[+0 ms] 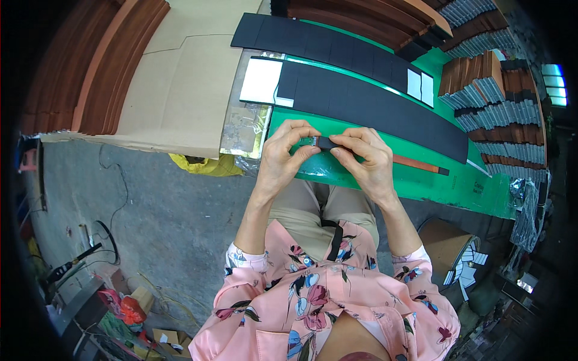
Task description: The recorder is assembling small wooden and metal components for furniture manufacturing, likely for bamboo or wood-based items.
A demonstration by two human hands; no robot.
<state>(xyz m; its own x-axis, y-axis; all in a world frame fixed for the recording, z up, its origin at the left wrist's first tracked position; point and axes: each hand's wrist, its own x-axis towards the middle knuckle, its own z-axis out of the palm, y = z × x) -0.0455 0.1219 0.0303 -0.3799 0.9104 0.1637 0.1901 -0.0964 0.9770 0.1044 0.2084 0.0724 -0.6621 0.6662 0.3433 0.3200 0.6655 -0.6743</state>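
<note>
Over the near edge of the green table, my left hand [283, 154] and my right hand [369, 157] meet with fingertips pinched. Between them is a small black piece [327, 143], a bit of reddish-brown showing at its left end by my left fingertips. Thumb and forefinger of each hand grip it from opposite sides. Right of my right hand lies a narrow brown strip [415, 163] with a black end. It lines up with the black piece, but my hand covers the stretch between, so I cannot tell whether they are joined.
Two long black panels [373, 90] with white patches lie across the green tabletop [421, 191]. Stacks of brown slats [472, 77] line the right side. More brown pieces [99, 66] rest on cardboard [180, 78] at left. A round bin [442, 243] stands below right.
</note>
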